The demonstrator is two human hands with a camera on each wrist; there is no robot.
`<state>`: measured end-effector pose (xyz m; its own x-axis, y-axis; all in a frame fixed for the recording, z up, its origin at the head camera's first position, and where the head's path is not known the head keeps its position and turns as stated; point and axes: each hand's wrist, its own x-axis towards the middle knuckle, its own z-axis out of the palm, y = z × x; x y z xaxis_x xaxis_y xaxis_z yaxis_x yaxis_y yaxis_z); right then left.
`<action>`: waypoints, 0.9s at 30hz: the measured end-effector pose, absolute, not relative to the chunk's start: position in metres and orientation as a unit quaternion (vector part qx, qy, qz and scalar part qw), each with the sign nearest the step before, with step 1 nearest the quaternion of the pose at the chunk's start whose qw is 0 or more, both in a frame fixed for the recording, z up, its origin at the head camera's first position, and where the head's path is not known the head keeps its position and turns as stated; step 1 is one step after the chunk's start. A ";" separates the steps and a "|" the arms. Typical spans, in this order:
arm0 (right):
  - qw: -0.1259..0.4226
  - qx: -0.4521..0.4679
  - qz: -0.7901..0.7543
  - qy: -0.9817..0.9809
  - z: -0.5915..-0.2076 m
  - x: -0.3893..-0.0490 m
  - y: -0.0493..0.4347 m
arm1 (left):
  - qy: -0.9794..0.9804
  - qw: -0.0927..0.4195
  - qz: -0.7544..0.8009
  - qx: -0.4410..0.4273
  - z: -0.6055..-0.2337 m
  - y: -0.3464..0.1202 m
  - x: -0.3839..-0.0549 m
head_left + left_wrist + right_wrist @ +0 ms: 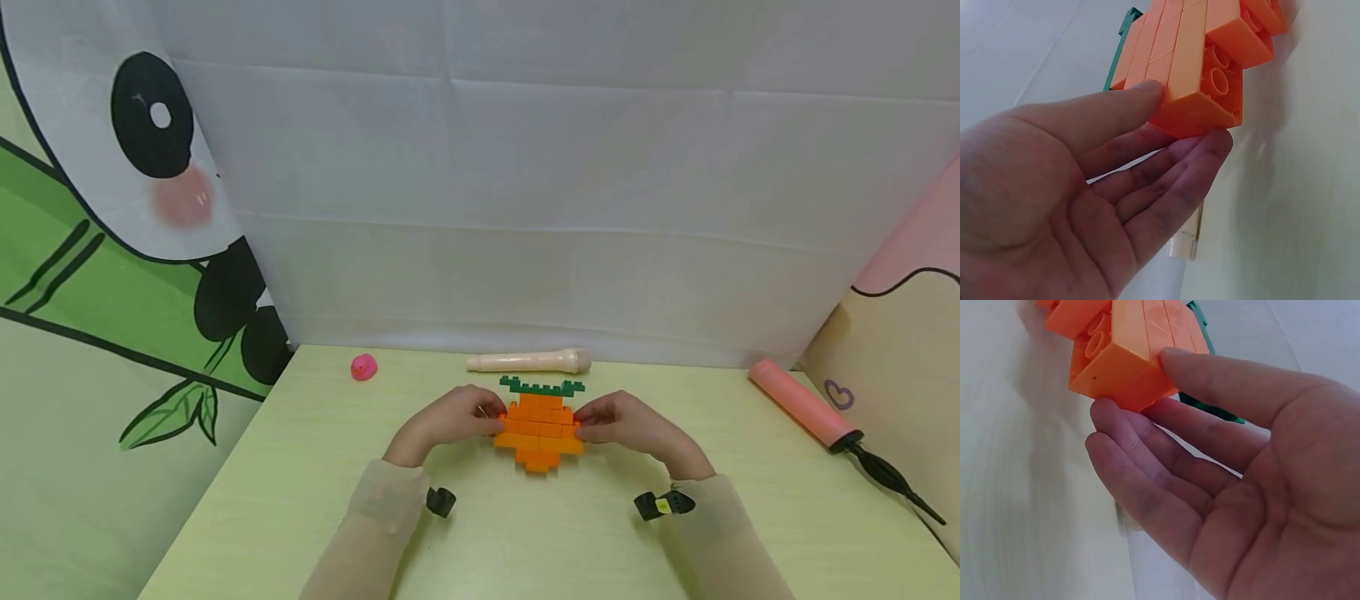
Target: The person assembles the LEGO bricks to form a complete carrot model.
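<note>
Between the two hands stands a toy-brick carrot (538, 429), built of stacked orange bricks that step inward toward the bottom, with a wide green brick top (542, 387). At its left end my left hand (456, 417) pinches the orange bricks between thumb and fingers. My right hand (626, 425) grips the opposite end the same way. In the left wrist view, the thumb presses the front of the orange bricks (1185, 56) while the fingers lie behind and below. The right wrist view shows hollow undersides on the orange bricks (1129, 356).
A pale toy microphone (528, 362) lies behind the carrot, close to the back edge. Toward the back left sits a small pink rubber duck (363, 367). A pink balloon pump (806, 404) with a black end lies along the right side of the table (540, 542).
</note>
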<state>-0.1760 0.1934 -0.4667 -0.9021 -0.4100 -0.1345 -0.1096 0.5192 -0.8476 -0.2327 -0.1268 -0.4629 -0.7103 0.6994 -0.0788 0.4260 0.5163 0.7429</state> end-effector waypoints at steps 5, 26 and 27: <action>0.172 -0.139 -0.481 0.848 -0.469 -0.176 0.189 | 0.859 0.190 0.344 0.327 -0.469 -0.125 -0.233; 0.174 -0.125 -0.473 0.855 -0.481 -0.178 0.179 | 0.858 0.199 0.335 0.335 -0.480 -0.123 -0.232; 0.174 -0.125 -0.473 0.854 -0.481 -0.178 0.178 | 0.858 0.198 0.334 0.335 -0.480 -0.123 -0.232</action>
<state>-0.1777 0.1785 -0.4812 -0.9079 -0.3792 -0.1787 -0.0497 0.5206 -0.8524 -0.2318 -0.1232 -0.4799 -0.6972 0.7074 -0.1160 0.4426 0.5521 0.7066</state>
